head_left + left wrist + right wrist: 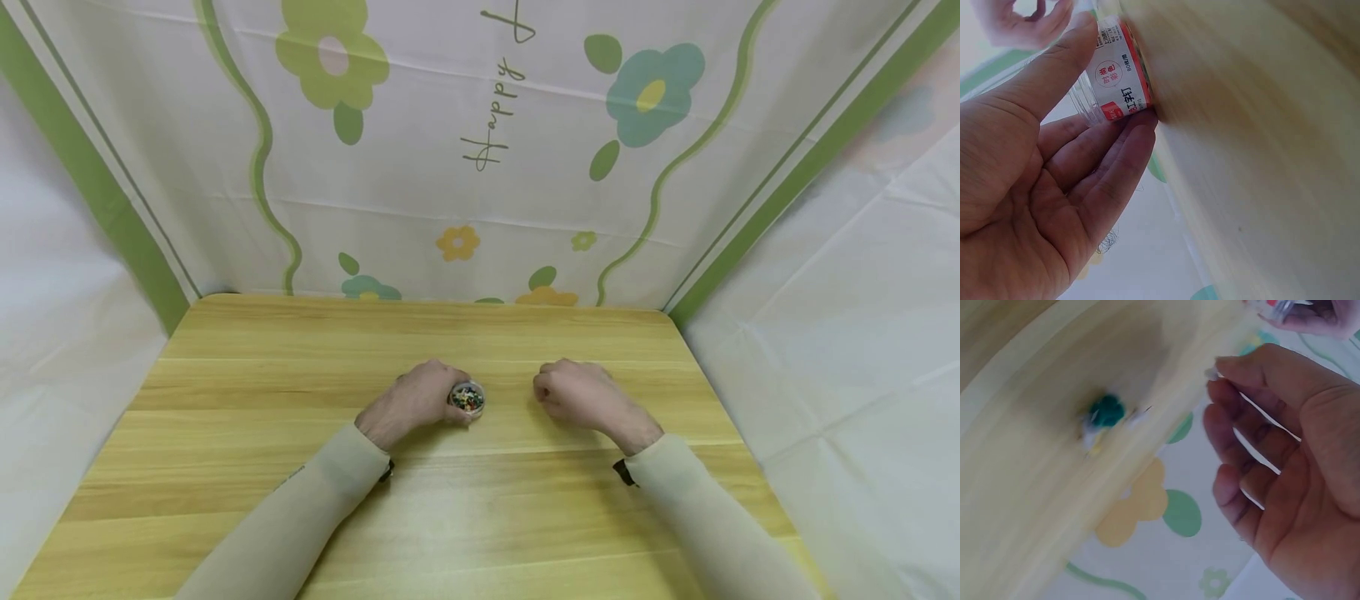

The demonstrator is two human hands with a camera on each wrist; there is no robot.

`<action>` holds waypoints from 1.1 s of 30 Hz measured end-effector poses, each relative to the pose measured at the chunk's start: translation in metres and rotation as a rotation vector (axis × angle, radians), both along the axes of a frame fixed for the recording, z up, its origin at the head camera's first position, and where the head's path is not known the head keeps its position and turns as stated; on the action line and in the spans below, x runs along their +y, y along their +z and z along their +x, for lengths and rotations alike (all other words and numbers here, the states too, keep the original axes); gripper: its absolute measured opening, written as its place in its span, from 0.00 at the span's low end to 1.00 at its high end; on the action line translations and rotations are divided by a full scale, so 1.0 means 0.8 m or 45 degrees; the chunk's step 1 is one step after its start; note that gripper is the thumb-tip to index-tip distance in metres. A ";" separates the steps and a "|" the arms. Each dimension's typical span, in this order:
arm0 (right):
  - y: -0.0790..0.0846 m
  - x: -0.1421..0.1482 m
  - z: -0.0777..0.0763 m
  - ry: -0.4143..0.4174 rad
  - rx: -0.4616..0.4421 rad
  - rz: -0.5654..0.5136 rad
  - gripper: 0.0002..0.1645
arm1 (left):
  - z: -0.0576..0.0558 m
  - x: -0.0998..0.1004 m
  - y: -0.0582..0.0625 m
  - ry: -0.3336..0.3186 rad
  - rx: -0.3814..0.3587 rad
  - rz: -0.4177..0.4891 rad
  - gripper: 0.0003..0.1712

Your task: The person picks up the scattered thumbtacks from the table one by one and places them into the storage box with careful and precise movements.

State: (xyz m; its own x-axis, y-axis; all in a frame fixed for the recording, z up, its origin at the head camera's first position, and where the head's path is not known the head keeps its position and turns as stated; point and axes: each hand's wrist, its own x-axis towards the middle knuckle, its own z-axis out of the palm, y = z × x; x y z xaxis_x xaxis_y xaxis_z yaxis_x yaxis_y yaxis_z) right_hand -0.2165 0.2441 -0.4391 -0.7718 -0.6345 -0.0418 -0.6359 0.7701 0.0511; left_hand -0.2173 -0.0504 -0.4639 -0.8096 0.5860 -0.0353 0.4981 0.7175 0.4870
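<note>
A small clear round jar (pixel 468 399) full of multicoloured push pins stands without a lid on the table. My left hand (pixel 416 398) grips its side, thumb on one side and fingers on the other. In the left wrist view a white and red label (pixel 1113 72) wraps the jar. To the right, my right hand (pixel 581 396) pinches a small white push pin (pixel 1212 373) between thumb and index finger. A few loose push pins (pixel 1107 411), green, white and yellow, lie on the table near it, blurred. In the head view that hand hides them.
The wooden table (pixel 480 533) has rounded back corners. Behind it hangs a white curtain (pixel 420 167) printed with flowers, and plain white sheets (pixel 847 350) close off both sides.
</note>
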 end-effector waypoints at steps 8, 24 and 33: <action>0.003 -0.033 0.002 0.065 0.085 -0.161 0.03 | -0.001 0.001 0.000 0.003 0.005 -0.021 0.33; -0.020 -0.097 0.013 0.087 0.024 -0.381 0.03 | -0.003 0.000 0.001 -0.027 -0.007 -0.013 0.22; -0.010 -0.089 0.005 0.011 -0.059 -0.409 0.06 | -0.004 -0.001 -0.001 -0.029 0.025 -0.025 0.27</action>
State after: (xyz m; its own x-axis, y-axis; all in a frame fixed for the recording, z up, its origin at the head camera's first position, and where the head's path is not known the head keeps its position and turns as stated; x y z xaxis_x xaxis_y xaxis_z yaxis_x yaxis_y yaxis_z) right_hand -0.2123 0.1725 -0.4472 -0.7681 -0.6277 0.1266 -0.6386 0.7366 -0.2225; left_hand -0.2206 -0.0512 -0.4645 -0.7965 0.6038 -0.0314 0.5237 0.7150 0.4631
